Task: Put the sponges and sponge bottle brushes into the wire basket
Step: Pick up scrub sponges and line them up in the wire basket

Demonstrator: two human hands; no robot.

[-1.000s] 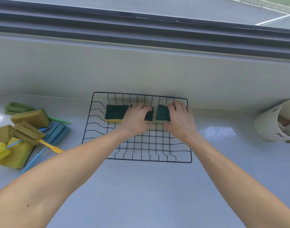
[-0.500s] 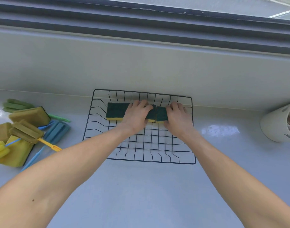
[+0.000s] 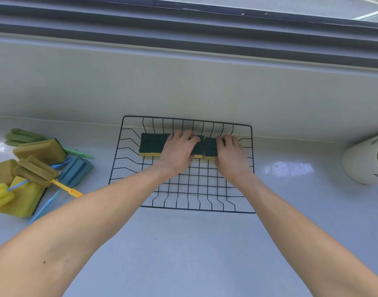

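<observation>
Lining up: two green-topped sponges lie end to end along the far side of the wire basket [image 3: 117, 168].
Left hand [image 3: 177, 152]: flat on the left sponge [image 3: 153, 143], fingers spread, not pinching.
Right hand [image 3: 232, 157]: flat on the right sponge [image 3: 210, 146], which it mostly hides.
Remaining pile [image 3: 33, 166]: left of the basket, nearer the left hand; brush handles overlap, so count unclear.

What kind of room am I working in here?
Probably a kitchen: a pale counter under a window frame, dish sponges in a wire basket, and bottle brushes piled to the left.
</observation>
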